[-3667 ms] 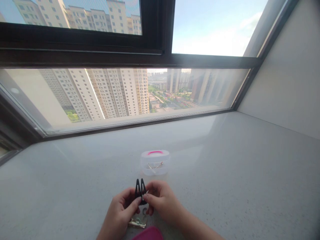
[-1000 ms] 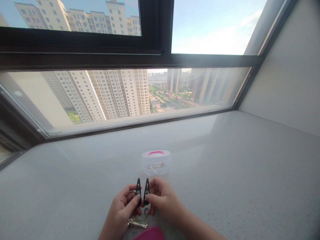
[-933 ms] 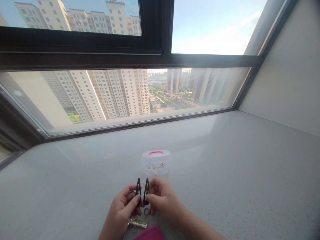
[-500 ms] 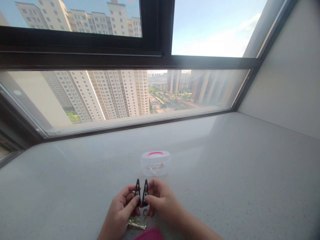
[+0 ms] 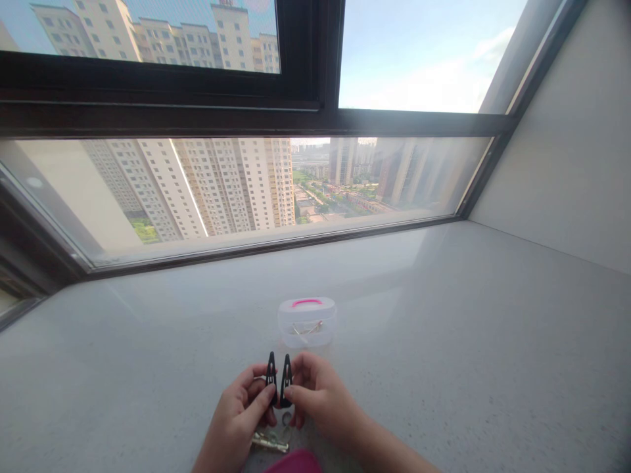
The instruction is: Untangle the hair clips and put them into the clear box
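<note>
Head view: the left hand (image 5: 235, 420) pinches one black snap hair clip (image 5: 271, 378) upright, the right hand (image 5: 320, 397) grips a second black snap hair clip (image 5: 286, 381) just beside it, with a gold metal clip (image 5: 270, 443) on the near side and a clear plastic box (image 5: 306, 332) farther along the stone windowsill (image 5: 444, 341)

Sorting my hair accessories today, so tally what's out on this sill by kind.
Black snap hair clips: 2, one in the left hand, one in the right hand
Clear plastic box with pink handle: 1
Metal hair clip: 1
Small metal ring: 1
Pink item at the view's edge: 1
Total: 6, leaving out the pins inside the box, too small to count
</note>
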`<state>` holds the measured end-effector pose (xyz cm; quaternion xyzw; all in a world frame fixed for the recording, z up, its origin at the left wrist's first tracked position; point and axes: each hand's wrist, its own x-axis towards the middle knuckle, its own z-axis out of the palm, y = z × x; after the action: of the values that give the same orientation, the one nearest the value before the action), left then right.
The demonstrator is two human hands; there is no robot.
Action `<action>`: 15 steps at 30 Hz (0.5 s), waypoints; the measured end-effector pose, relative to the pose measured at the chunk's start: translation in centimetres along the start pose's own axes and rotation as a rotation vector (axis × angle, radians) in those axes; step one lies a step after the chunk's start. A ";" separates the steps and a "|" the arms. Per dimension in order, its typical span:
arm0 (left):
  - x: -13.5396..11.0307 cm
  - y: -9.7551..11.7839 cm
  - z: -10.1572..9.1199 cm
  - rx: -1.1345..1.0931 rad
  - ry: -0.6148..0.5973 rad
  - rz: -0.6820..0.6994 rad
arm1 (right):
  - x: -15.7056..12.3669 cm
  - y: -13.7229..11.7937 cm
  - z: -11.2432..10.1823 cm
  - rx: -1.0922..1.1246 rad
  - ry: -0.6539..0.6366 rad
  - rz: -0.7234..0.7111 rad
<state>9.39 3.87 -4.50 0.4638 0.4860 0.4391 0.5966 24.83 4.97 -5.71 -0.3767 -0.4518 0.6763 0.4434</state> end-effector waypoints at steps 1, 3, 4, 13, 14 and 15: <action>0.0 -0.1 -0.1 0.002 -0.001 -0.003 | 0.0 0.0 0.0 0.004 0.003 0.002; 0.1 -0.3 -0.2 0.004 -0.005 -0.001 | -0.1 -0.1 0.1 0.010 0.011 0.007; 0.1 -0.4 -0.2 0.003 -0.007 -0.001 | -0.1 -0.1 0.1 0.009 0.011 0.008; -0.1 -0.2 -0.2 -0.025 -0.013 -0.005 | 0.0 -0.1 0.0 0.014 0.007 0.004; -0.1 -0.2 -0.2 -0.026 -0.011 -0.005 | 0.0 -0.1 0.0 0.016 0.007 0.004; -0.1 -0.2 -0.2 -0.026 -0.010 -0.003 | 0.0 0.0 0.0 0.019 0.007 0.004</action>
<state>9.16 3.78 -4.71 0.4572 0.4781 0.4422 0.6057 24.82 4.99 -5.66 -0.3758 -0.4432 0.6801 0.4471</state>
